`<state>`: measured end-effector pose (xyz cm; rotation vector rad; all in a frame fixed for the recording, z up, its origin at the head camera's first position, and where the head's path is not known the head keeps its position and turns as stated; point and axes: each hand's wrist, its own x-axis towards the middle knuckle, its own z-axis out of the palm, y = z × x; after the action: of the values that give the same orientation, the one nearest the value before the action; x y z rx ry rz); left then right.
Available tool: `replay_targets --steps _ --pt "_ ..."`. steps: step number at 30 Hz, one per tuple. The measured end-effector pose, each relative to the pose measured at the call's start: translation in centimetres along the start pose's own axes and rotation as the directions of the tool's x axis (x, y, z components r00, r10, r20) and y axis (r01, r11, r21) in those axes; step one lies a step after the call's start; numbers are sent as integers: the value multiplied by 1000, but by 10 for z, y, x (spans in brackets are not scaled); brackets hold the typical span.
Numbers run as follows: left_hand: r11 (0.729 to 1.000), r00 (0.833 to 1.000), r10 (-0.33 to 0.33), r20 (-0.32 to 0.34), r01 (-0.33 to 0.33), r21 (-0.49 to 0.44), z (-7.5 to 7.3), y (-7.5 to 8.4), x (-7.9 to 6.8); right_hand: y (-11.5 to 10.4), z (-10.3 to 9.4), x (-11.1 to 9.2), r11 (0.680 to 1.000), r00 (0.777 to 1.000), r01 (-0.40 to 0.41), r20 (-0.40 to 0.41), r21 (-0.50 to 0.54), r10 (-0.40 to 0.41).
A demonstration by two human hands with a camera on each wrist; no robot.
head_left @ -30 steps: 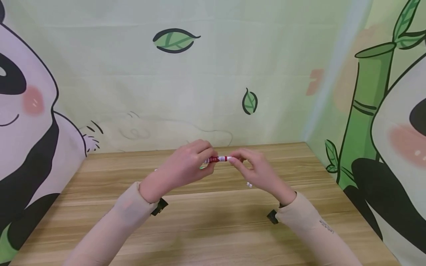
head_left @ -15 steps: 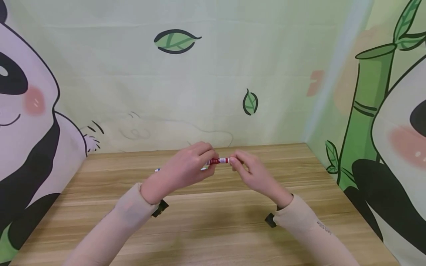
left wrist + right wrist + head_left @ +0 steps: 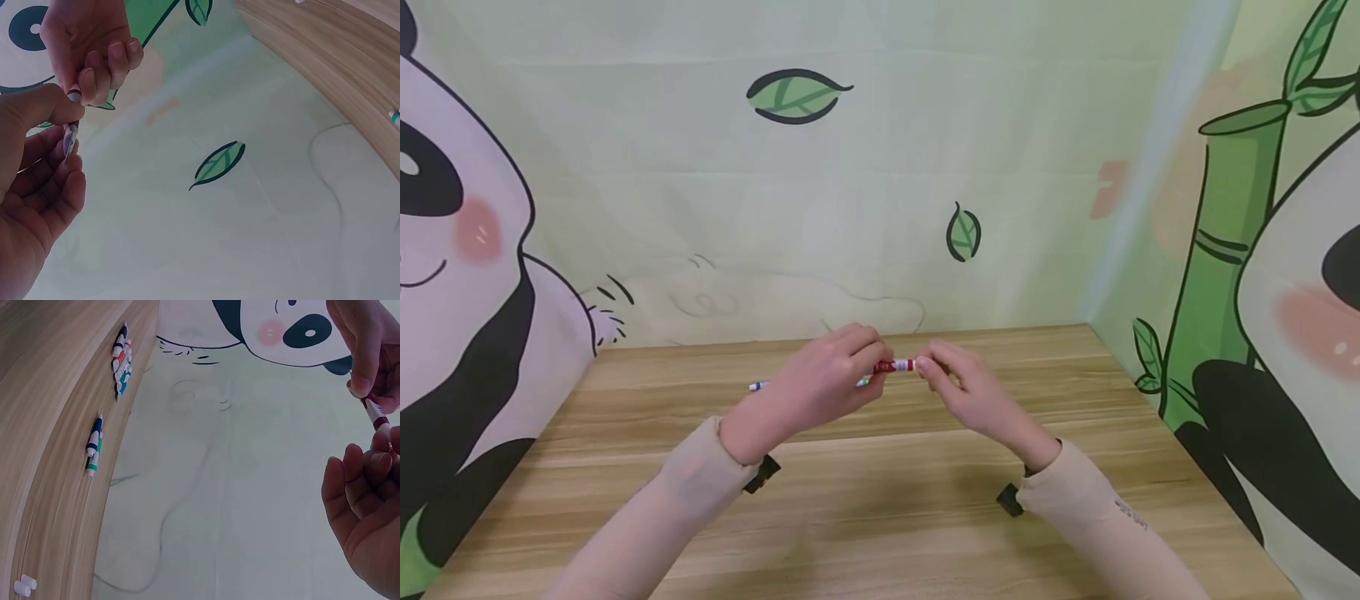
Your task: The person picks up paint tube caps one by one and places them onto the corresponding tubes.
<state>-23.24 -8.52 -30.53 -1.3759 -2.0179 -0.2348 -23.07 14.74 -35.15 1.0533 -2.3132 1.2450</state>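
Note:
A dark red and white marker is held level above the far part of the table, between both hands. My left hand grips its left part between thumb and fingers, hiding much of the barrel. My right hand pinches the right end with thumb and forefinger, and the tip there is covered. In the right wrist view, a banded stretch of the marker shows between the hands. The left wrist view has the marker running from my left thumb to the right fingertips.
On the wooden table, a blue marker and a green marker lie side by side. Several more markers lie grouped farther along. Two small white pieces lie apart from them. A printed cloth backdrop stands behind.
My right hand has shifted slightly down and left and bent its fingertips over the marker's end. The small white pieces are now hidden in the head view. The left hand stays nearly still.

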Motion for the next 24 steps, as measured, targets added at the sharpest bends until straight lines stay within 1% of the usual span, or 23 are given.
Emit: replay_targets --steps 3,8,11,18,24 --pt "1000 1000 2 -4 -2 15 2 0 -1 0 1 0 1000 1000 -21 -6 13 22" --pt "1000 1000 -10 -3 10 13 2 -1 -2 1 3 -1 992 994 -106 -21 76 108" --pt "1000 1000 -16 -6 16 5 2 -2 -4 3 4 -2 986 990 -137 -25 93 140" --pt "1000 999 -22 -28 22 -9 -1 -6 -6 3 1 -2 986 988 -147 -43 79 150" --pt "999 999 -49 3 49 -1 -8 -14 -15 6 -4 -4 992 990 -122 -73 37 124"
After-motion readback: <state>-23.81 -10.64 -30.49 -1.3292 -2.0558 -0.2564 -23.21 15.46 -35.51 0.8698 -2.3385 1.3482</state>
